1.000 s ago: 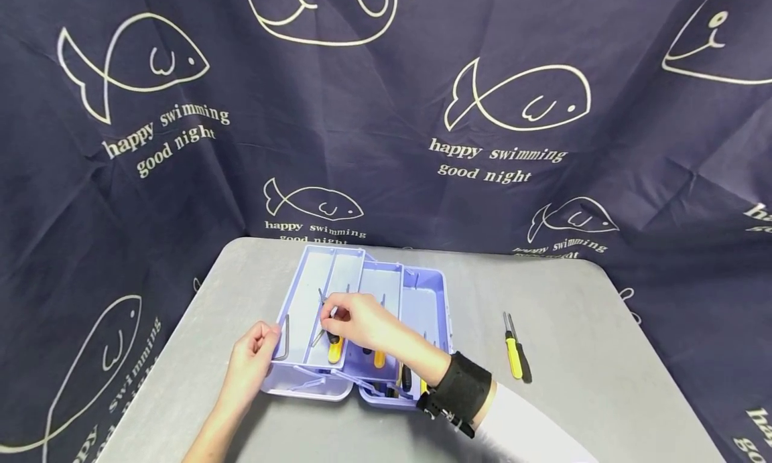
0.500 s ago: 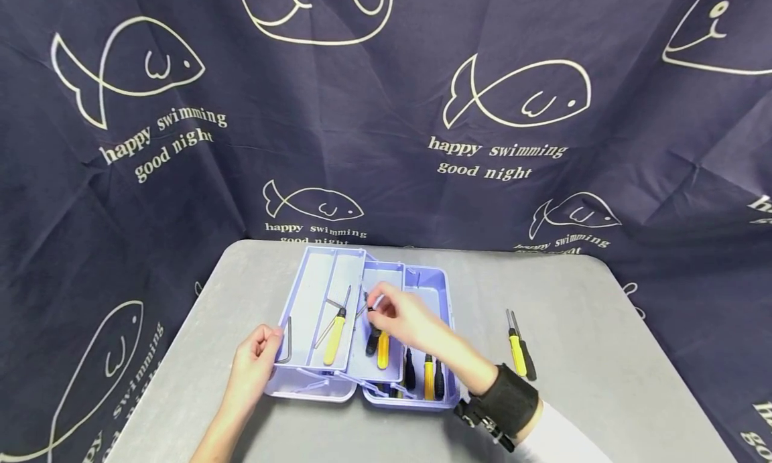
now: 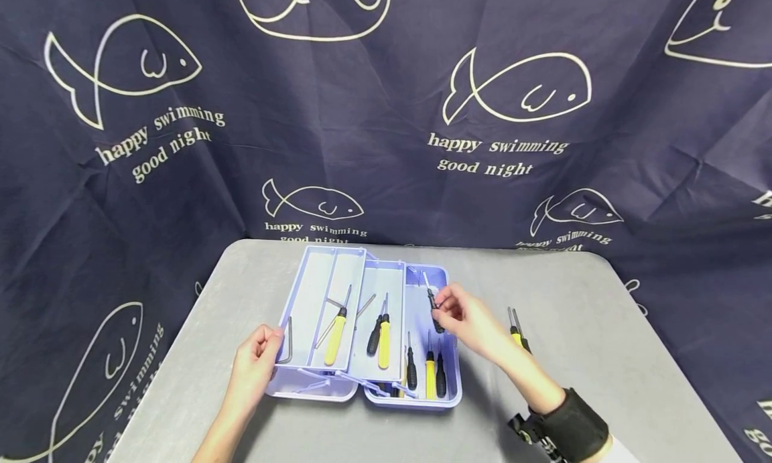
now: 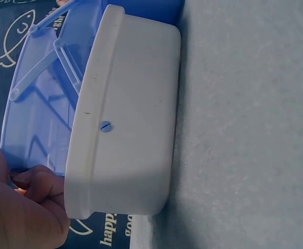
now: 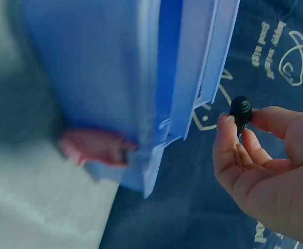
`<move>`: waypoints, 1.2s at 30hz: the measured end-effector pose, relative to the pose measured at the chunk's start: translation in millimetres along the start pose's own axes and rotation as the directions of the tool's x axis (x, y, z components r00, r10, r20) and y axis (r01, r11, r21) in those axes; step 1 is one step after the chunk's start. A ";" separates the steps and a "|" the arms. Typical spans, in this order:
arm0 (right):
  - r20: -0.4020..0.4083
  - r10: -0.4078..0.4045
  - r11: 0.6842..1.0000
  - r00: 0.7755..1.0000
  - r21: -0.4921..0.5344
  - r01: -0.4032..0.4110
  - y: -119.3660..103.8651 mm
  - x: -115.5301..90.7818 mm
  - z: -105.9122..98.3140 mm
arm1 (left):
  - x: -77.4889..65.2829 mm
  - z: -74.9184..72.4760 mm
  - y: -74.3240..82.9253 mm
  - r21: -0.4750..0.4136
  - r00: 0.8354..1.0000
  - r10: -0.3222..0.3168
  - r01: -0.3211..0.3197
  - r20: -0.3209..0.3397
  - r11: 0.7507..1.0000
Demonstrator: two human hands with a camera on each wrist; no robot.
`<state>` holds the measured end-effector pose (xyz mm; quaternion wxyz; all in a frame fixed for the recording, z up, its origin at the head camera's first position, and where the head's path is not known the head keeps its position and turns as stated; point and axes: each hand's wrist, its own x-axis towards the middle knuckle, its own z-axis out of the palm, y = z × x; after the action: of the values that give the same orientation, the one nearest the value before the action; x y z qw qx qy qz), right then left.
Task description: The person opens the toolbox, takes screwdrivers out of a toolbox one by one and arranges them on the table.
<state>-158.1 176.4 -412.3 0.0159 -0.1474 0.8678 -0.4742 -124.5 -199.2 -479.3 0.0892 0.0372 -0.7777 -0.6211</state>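
Note:
My right hand (image 3: pixel 467 319) pinches a black screwdriver (image 3: pixel 437 321) over the deep right compartment of a lavender toolbox (image 3: pixel 454 382), shaft pointing to the back. In the right wrist view its handle end (image 5: pixel 240 109) shows between thumb and fingers. My left hand (image 3: pixel 258 357) grips the near left edge of the raised upper tray (image 3: pixel 310 275). That tray holds a hex key (image 3: pixel 289 342) along its left side, another hex key (image 3: pixel 324 332), and a yellow screwdriver (image 3: pixel 335 340). The middle tray (image 3: pixel 382 275) holds a black screwdriver (image 3: pixel 374 337), a yellow screwdriver (image 3: pixel 384 342) and a hex key (image 3: pixel 365 305).
In the deep compartment lie several screwdrivers, among them a yellow one (image 3: pixel 430 377) and a black one (image 3: pixel 441 377). Two more, yellow and black (image 3: pixel 515 332), lie on the grey table (image 3: pixel 591 329), partly behind my right forearm. A dark fish-print cloth (image 3: pixel 386 114) hangs behind the table.
My right hand has carried the black screwdriver rightward, from above the upper tray, past the middle tray, to the deep compartment. My left hand keeps its grip on the tray edge.

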 end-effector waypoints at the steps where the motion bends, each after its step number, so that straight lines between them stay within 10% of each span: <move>1: -0.010 0.009 1.000 1.000 -0.009 -0.009 3.8 -2.7 -3.4 | -0.1 0.3 -0.3 0.000 1.000 -0.002 0.002 -0.001 1.000; 36: -0.207 0.282 0.936 0.937 -0.157 -0.316 116.5 -81.8 -87.8 | 0.6 1.6 1.3 -0.027 0.999 -0.043 0.042 -0.010 0.999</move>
<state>-122.6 329.4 -469.6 -0.0047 0.0296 0.9188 -0.3935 -125.2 -197.5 -478.3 0.0806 0.0559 -0.7680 -0.6329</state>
